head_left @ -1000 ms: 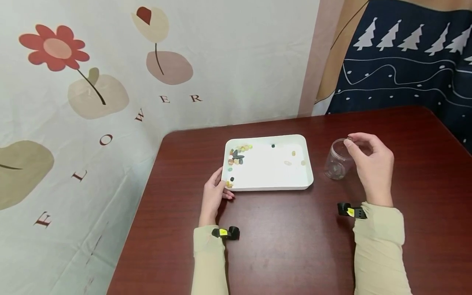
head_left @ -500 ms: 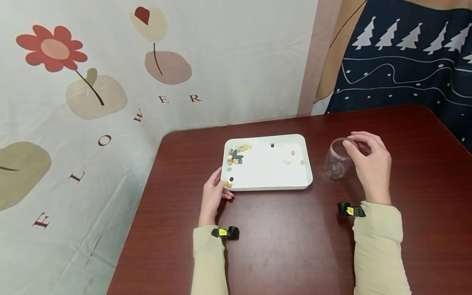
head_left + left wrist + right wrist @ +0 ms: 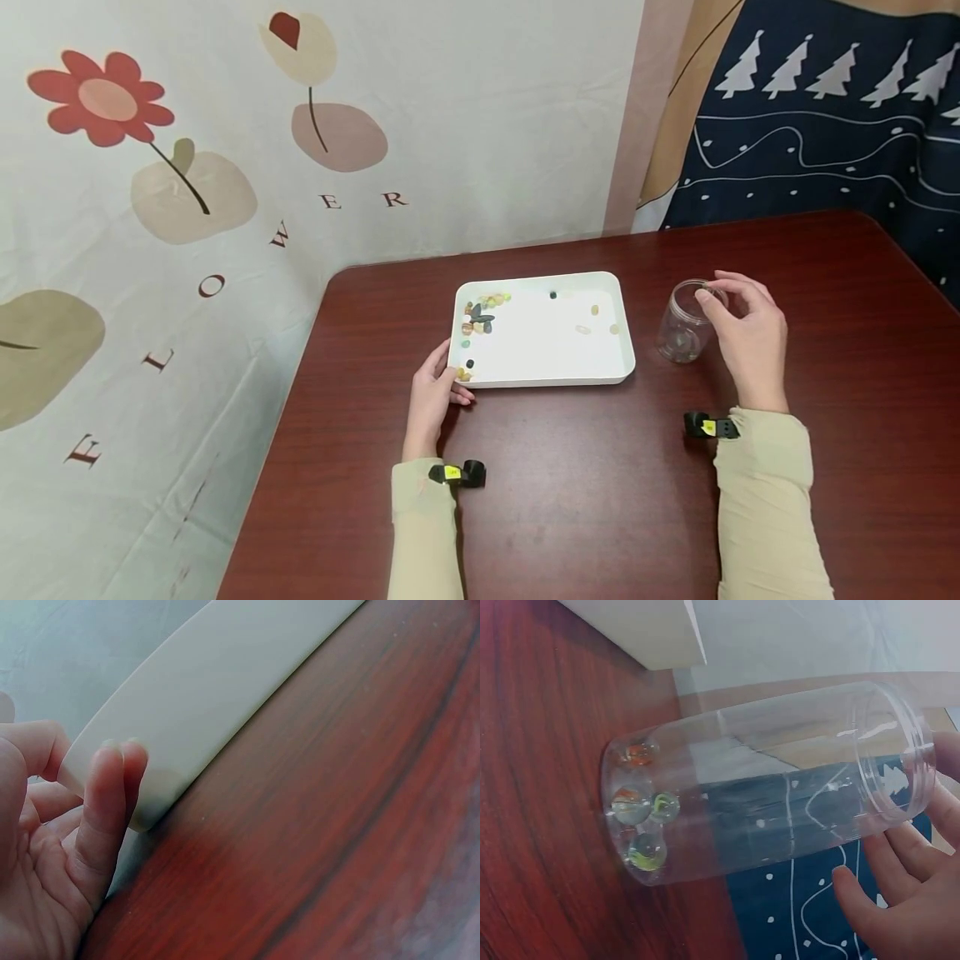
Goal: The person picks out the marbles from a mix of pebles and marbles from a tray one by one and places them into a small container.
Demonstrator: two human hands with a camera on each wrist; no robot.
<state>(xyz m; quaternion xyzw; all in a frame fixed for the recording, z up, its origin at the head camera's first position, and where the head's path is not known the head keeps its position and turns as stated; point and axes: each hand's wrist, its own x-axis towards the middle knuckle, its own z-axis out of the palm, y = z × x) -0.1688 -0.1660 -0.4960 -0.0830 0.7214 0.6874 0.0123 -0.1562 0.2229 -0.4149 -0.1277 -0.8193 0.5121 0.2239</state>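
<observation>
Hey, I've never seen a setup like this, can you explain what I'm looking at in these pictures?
There's no robot here, just a person's two bare hands, with a small camera strapped to each wrist. The wide picture comes from a camera on the person's head, looking forward and down; the two close-ups come from the wrists. On the reddish-brown table sit a white tray with small colored pieces in it, mostly toward its left side, and an upright clear jar with a few glass balls at the bottom. The left hand holds the tray's near left corner. The right hand has its fingertips at the jar's rim; I can't tell whether they pinch anything.
</observation>
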